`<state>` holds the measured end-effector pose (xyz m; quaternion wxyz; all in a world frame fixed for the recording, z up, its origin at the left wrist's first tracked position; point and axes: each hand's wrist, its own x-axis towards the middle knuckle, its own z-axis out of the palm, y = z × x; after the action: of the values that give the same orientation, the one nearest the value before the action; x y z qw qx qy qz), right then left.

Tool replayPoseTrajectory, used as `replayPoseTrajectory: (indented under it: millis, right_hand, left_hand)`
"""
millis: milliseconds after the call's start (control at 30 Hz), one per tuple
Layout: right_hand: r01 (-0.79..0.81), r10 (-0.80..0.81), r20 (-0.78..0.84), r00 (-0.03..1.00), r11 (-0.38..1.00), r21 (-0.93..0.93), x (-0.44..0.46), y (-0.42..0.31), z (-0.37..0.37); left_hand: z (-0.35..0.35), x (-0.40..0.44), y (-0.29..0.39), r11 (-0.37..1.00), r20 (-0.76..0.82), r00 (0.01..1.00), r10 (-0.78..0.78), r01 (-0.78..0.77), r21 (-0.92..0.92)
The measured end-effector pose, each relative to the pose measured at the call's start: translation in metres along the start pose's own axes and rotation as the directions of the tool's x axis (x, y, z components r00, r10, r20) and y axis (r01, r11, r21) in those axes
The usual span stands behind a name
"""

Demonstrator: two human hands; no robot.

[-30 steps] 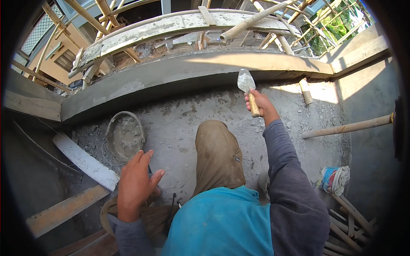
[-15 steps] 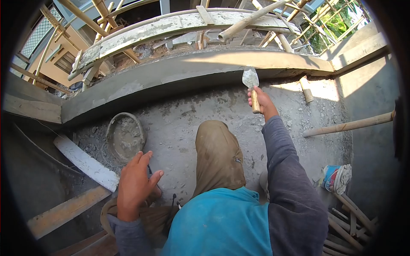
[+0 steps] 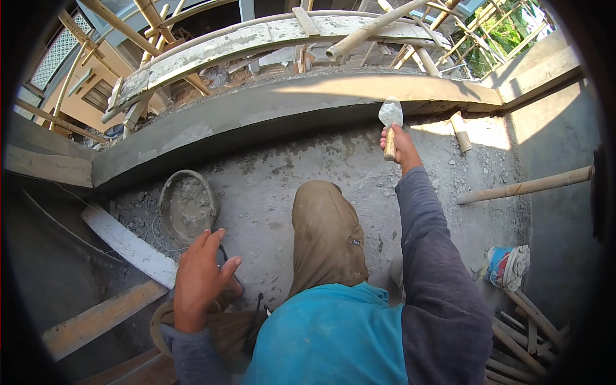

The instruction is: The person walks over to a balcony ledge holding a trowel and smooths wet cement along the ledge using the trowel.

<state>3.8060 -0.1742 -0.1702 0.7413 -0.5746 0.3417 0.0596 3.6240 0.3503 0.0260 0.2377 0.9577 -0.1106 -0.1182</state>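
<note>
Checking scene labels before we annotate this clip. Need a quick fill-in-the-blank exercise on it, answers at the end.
1. The right hand grips the wooden handle of a ____.
2. The left hand, fingers spread, holds ____.
3. The round tub of grey mix stands to the ____ of the raised knee.

Missing words: trowel; nothing; left.

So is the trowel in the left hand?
No, the right hand grips the trowel by its handle, while the left hand is open with nothing visible in it.
</note>
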Motion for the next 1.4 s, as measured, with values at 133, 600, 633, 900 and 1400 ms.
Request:
replayPoseTrajectory:
  millis: [133, 600, 633, 900, 1400]
  right_hand:
    - [-0.023, 0.022, 0.078, 0.997, 1.000, 0.011, -0.010, 0.002, -0.007]
    - [-0.044, 0.049, 0.120, 0.992, 0.998, -0.049, -0.016, 0.000, -0.020]
    - [-0.043, 0.049, 0.121, 0.992, 0.998, -0.048, -0.016, 0.004, -0.020]
    - [0.052, -0.056, -0.060, 0.997, 0.996, -0.067, -0.010, -0.004, -0.003]
    - [-0.049, 0.091, 0.126, 0.988, 0.951, -0.305, -0.049, -0.015, 0.074]
  left_hand:
    - [-0.003, 0.002, 0.001, 0.999, 0.029, 0.999, -0.034, 0.035, -0.039]
    - [0.001, 0.003, -0.002, 0.998, 0.057, 0.997, -0.047, 0.050, -0.049]
    - [0.002, 0.003, -0.003, 0.998, 0.057, 0.997, -0.047, 0.050, -0.049]
    - [0.005, 0.004, -0.004, 0.999, 0.045, 0.999, -0.029, 0.029, -0.012]
    - [0.003, 0.008, 0.002, 1.000, 0.017, 1.000, -0.010, 0.010, -0.005]
